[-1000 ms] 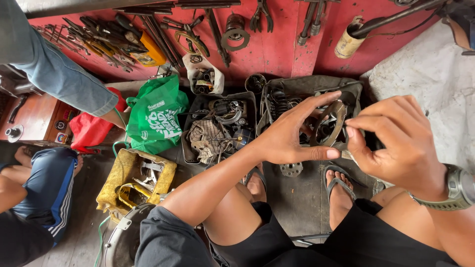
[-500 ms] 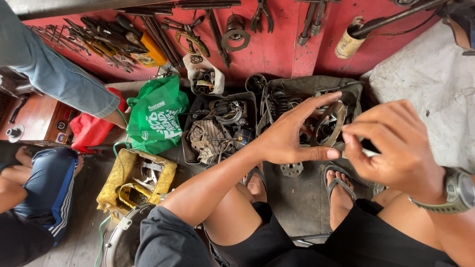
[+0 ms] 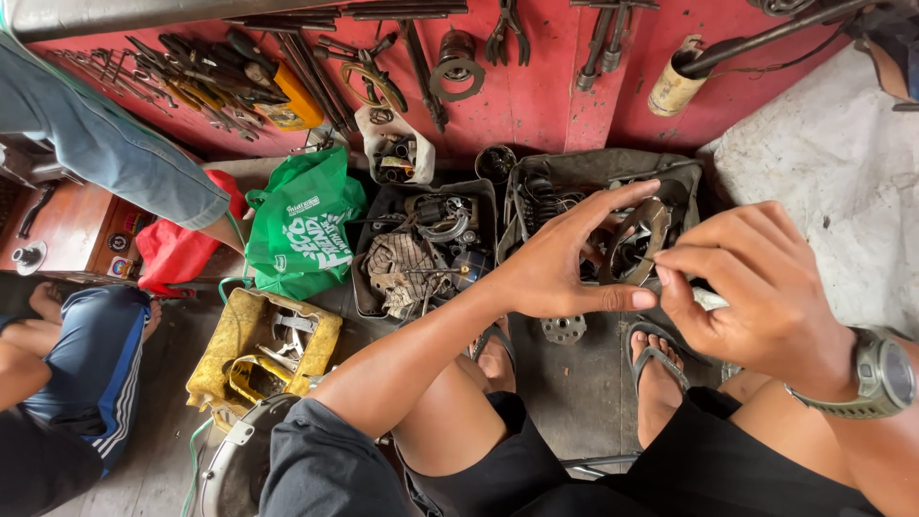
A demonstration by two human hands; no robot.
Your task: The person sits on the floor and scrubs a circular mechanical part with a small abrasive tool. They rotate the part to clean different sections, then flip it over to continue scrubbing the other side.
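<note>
We are looking down on our two hands, raised above our knees and sandalled feet. Our left hand is gripping a round metal ring, thumb pressing at its near edge and fingers spreading over its far side, so the hand is clamped on the ring and holding it upright on edge. Our right hand is pinching a small pale part between its thumb and curled fingers, with the fingertips touching or just beside the ring's right edge. The ring is hanging in front of a grey bin of metal parts standing against the red board, where tools are hanging. To the left of that bin, a second dark bin is holding scrap and a rag. Farther left, a green bag is lying beside a red bag, with a yellow container nearer us. Another person's sleeve is reaching in at far left.
</note>
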